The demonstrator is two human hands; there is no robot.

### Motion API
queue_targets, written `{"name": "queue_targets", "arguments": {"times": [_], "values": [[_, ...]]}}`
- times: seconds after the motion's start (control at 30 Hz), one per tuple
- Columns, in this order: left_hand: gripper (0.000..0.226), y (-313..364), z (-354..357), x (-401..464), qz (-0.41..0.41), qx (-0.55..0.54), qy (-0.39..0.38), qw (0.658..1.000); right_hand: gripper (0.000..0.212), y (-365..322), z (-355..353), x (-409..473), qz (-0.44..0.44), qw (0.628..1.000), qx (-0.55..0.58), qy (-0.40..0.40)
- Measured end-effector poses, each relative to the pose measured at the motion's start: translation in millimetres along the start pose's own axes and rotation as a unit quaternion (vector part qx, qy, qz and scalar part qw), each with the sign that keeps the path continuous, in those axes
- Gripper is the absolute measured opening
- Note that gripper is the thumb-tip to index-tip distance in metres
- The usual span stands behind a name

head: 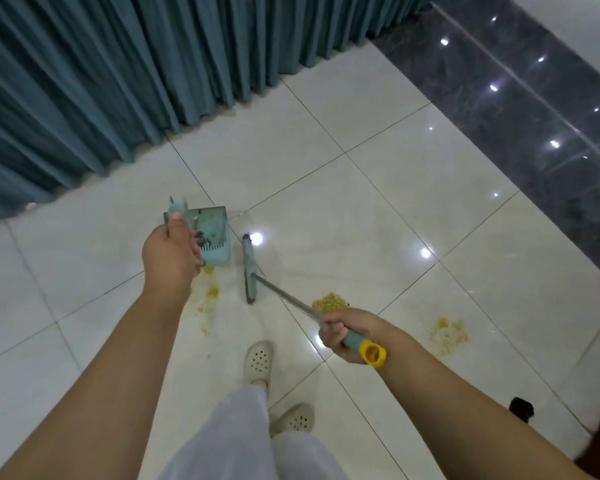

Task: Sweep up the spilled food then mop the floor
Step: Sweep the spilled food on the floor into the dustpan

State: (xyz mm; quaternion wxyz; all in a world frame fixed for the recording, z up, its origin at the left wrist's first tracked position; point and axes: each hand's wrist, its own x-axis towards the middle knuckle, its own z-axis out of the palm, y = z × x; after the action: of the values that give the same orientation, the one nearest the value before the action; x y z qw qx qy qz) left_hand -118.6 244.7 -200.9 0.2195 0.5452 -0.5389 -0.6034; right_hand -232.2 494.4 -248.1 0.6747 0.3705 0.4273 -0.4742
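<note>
while the left hand (169, 252) grips the top of the handle of a pale teal plastic dustpan (211, 237), fingers curled round it, the right hand (349, 332) is clamped on the teal-and-yellow grip of a metal-shafted teal broom (249, 268). broom head rests on the glossy white tiled floor (378, 188), just beside the dustpan. yellow spilled food (329, 302) lies near the right hand; further patches lie below the dustpan and to the right.

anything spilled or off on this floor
Yes: yellow food is spilled on the tiles in three spots: smears below the dustpan, a pile by the broom handle, and a scatter further right.
</note>
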Motion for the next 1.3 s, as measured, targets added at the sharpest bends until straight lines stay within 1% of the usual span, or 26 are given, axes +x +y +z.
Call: {"name": "queue_targets", "arguments": {"times": [0.1, 0.17, 0.23, 0.33, 0.4, 0.5, 0.63, 0.73, 0.83, 0.93, 1.0, 1.1, 1.2, 1.3], "values": [[0.040, -8, -6, -7, -0.002, 0.004, 0.010, 1.000, 0.020, 1, 5, 7, 0.018, 0.991, 0.123, -0.052], [0.041, -15, -8, -12, -0.006, 0.007, 0.015, 1.000, 0.022, 2, 4, 15, -0.003, 0.980, 0.188, -0.059], [0.041, -20, -8, -17, -0.013, 0.010, 0.019, 1.000, 0.019, 2, -4, 24, -0.027, 0.974, 0.220, -0.055], [0.042, -28, -6, -25, -0.017, 0.031, 0.022, 0.999, 0.005, 2, -32, 30, -0.048, 0.961, 0.264, -0.069], [0.043, -34, -2, -31, -0.019, 0.037, 0.017, 0.999, 0.002, 3, -54, 26, -0.068, 0.951, 0.293, -0.077], [0.044, -40, 7, -41, -0.022, 0.052, 0.010, 0.998, 0.012, 10, -89, 14, -0.081, 0.935, 0.337, -0.073], [0.045, -49, 24, -55, -0.021, 0.069, -0.009, 0.997, 0.014, 25, -134, -2, -0.091, 0.912, 0.394, -0.067], [0.047, -51, 36, -69, -0.011, 0.080, -0.024, 0.996, 0.017, 36, -161, -13, -0.097, 0.906, 0.408, -0.054], [0.047, -52, 46, -83, -0.004, 0.087, -0.055, 0.995, 0.015, 49, -183, -24, -0.108, 0.904, 0.410, -0.048], [0.046, -49, 55, -95, -0.007, 0.079, -0.084, 0.993, 0.009, 63, -199, -34, -0.113, 0.903, 0.409, -0.062], [0.044, -46, 62, -104, -0.011, 0.075, -0.093, 0.993, 0.009, 71, -207, -40, -0.109, 0.900, 0.415, -0.073], [0.043, -44, 72, -118, -0.009, 0.072, -0.106, 0.992, 0.008, 85, -210, -48, -0.104, 0.906, 0.402, -0.080], [0.044, -46, 78, -131, -0.002, 0.094, -0.119, 0.988, 0.008, 102, -207, -51, -0.082, 0.916, 0.382, -0.091], [0.045, -47, 82, -144, 0.004, 0.108, -0.137, 0.985, 0.015, 111, -203, -48, -0.072, 0.932, 0.347, -0.067]]}}
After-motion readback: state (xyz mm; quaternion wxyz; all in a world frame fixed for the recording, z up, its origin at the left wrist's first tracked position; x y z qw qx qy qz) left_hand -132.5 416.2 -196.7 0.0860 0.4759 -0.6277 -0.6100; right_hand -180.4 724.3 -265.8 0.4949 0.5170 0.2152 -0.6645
